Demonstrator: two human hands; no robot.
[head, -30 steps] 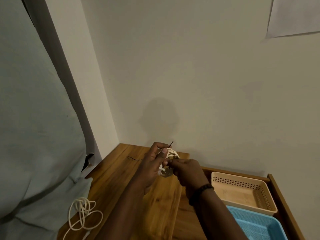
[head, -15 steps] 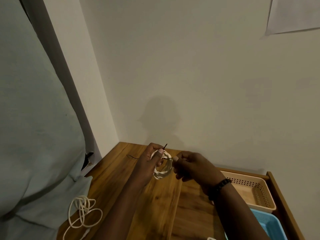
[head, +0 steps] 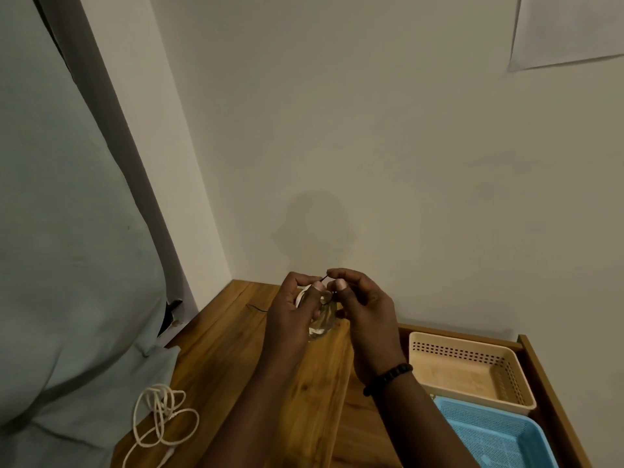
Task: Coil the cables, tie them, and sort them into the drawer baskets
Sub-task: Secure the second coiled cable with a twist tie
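Observation:
My left hand [head: 294, 310] grips a small coil of white cable [head: 322, 324] held upright above the wooden tabletop [head: 229, 346]. My right hand [head: 363, 307] pinches a thin black tie [head: 325, 278] at the top of the coil, right beside my left thumb. Most of the coil is hidden between my palms and looks blurred. One end of the tie trails left past my left hand over the wood. A beige basket [head: 472, 368] and a blue basket [head: 496, 437] sit in the open drawer at the right.
A loose white cable [head: 162, 420] lies tangled at the table's near left edge. A pale cloth [head: 67, 265] hangs along the left side. The wall stands close behind the table, and the drawer's wooden side [head: 547, 383] runs along the right.
My right hand has moved up and left to the top of the coil, where it now pinches the tie. The coil has turned and sits deeper between both hands.

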